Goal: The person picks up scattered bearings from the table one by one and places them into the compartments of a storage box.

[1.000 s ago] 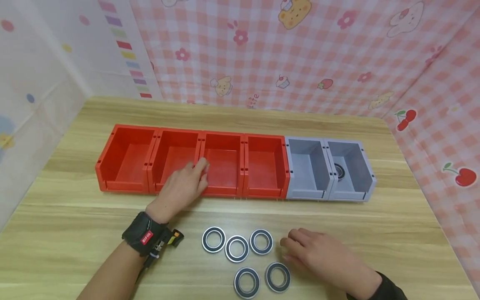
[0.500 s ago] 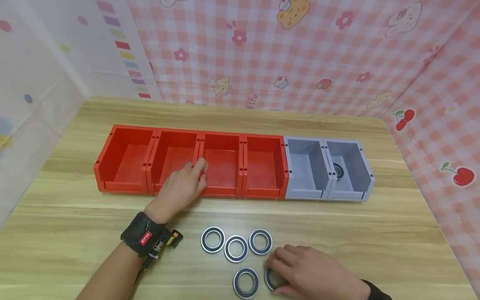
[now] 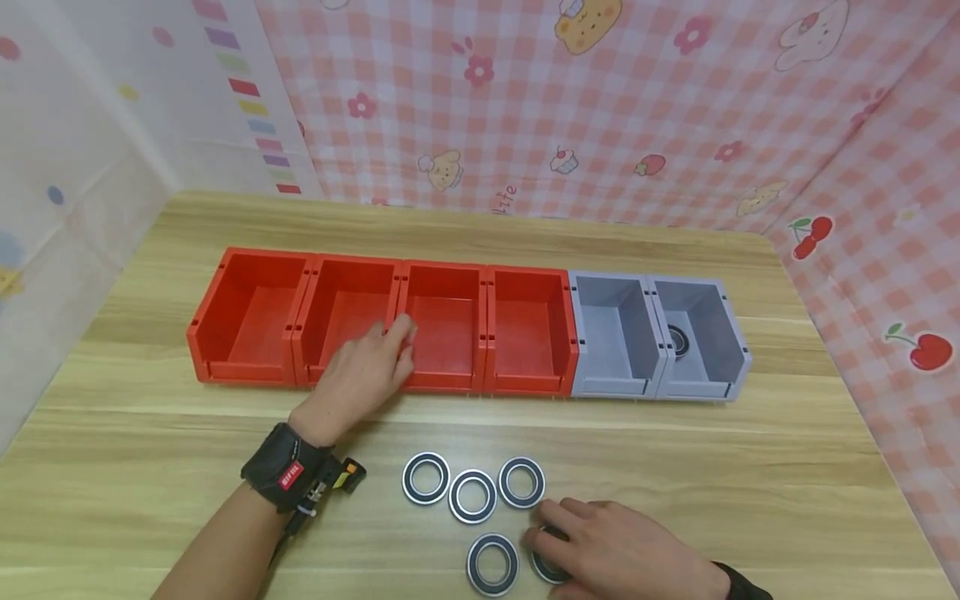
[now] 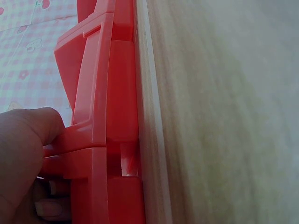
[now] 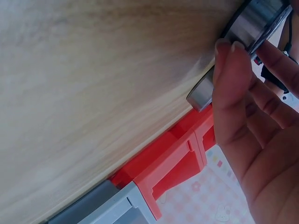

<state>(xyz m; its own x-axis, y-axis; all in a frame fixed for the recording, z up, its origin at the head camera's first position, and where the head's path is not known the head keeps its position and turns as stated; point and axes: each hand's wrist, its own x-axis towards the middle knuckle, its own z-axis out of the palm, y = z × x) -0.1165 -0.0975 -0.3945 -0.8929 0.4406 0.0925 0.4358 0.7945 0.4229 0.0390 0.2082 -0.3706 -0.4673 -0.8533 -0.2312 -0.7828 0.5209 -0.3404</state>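
My left hand (image 3: 360, 371) pinches the shared front edge between the second and third red bins; in the left wrist view its thumb and fingers straddle the red rims (image 4: 88, 135). At the lower right, my right hand (image 3: 622, 550) grips a ball bearing (image 3: 546, 571) on the table, its fingers lying over part of the ring. That bearing's steel side (image 5: 250, 28) shows at the fingertips in the right wrist view. Several more bearings lie flat to its left, among them one (image 3: 492, 565) beside it and one (image 3: 521, 482) just beyond the fingers.
Red bins (image 3: 528, 387) and two grey bins (image 3: 615, 387) stand joined in a row across the wooden table (image 3: 675, 454). Another bearing (image 3: 678, 342) leans inside the rightmost grey bin. Patterned cloth (image 3: 450, 108) hangs behind the table.
My right hand has moved left and toward me, from beside the bearings onto the lower right one, and now grips it. The left hand has stayed on the bins.
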